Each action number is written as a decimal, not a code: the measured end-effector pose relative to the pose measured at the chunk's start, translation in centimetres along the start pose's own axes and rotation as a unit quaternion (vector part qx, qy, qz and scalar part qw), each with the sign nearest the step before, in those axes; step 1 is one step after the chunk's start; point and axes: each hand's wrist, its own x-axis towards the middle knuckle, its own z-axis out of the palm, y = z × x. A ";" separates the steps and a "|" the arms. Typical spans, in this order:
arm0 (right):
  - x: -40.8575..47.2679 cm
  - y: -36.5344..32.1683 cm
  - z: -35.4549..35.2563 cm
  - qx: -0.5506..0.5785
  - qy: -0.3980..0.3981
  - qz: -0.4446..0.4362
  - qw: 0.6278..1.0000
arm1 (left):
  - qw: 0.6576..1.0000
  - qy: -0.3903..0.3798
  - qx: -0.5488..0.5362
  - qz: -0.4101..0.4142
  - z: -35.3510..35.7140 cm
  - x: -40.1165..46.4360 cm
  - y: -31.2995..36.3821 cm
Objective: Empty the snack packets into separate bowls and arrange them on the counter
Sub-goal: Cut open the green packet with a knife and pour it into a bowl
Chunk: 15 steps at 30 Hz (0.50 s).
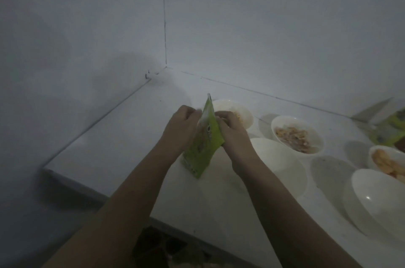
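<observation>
Both hands pinch the top of the green snack packet [202, 143], left hand [180, 128] and right hand [230, 131] on opposite sides, probably to tear it open over the empty bowl [282, 164] just right of the grip.

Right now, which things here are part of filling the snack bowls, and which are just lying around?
In the job: green packet, held upright by left hand and right hand; empty bowl beneath it; three bowls with snacks; another empty bowl.

Lying about: packets at far right.
</observation>
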 end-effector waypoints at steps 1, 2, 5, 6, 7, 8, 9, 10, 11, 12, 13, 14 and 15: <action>0.2 -0.3 -0.1 -0.008 0.001 -0.005 1.000 | 1.000 -0.017 -0.017 0.001 0.0 0.3 0.5; 0.4 -0.7 -0.1 -0.014 -0.002 -0.007 1.000 | 0.999 -0.038 -0.025 -0.002 0.0 0.6 0.9; 0.9 -1.5 -0.2 -0.030 -0.030 -0.005 0.999 | 0.997 -0.077 -0.007 -0.002 0.2 1.4 1.5; 1.0 -1.6 -0.2 -0.033 -0.039 -0.004 0.999 | 0.997 -0.083 0.004 0.001 0.3 1.5 1.7; 1.0 -1.7 -0.1 -0.034 -0.048 -0.006 0.998 | 0.996 -0.088 0.013 0.004 0.4 1.6 1.8; 1.1 -1.8 -0.1 -0.034 -0.056 -0.009 0.998 | 0.995 -0.095 0.017 0.010 0.4 1.6 1.9; 1.2 -1.8 -0.1 -0.036 -0.062 -0.012 0.997 | 0.995 -0.100 0.023 0.015 0.4 1.6 2.1; 1.3 -1.8 -0.1 -0.042 -0.066 -0.017 0.997 | 0.994 -0.102 0.029 0.025 0.3 1.7 2.1; 1.3 -1.8 -0.1 -0.050 -0.068 -0.024 0.996 | 0.993 -0.104 0.034 0.036 0.2 1.7 2.1; 1.3 -1.9 -0.2 -0.060 -0.069 -0.034 0.995 | 0.992 -0.106 0.039 0.049 0.0 1.8 2.1; 1.4 -2.0 -0.3 -0.070 -0.070 -0.047 0.994 | 0.991 -0.106 0.049 0.064 -0.1 1.9 2.1; 1.4 -2.0 -0.4 -0.079 -0.072 -0.062 0.992 | 0.990 -0.105 0.058 0.078 -0.2 2.0 2.1; 1.4 -2.1 -0.6 -0.087 -0.075 -0.076 0.990 | 0.988 -0.103 0.066 0.089 -0.2 2.0 2.1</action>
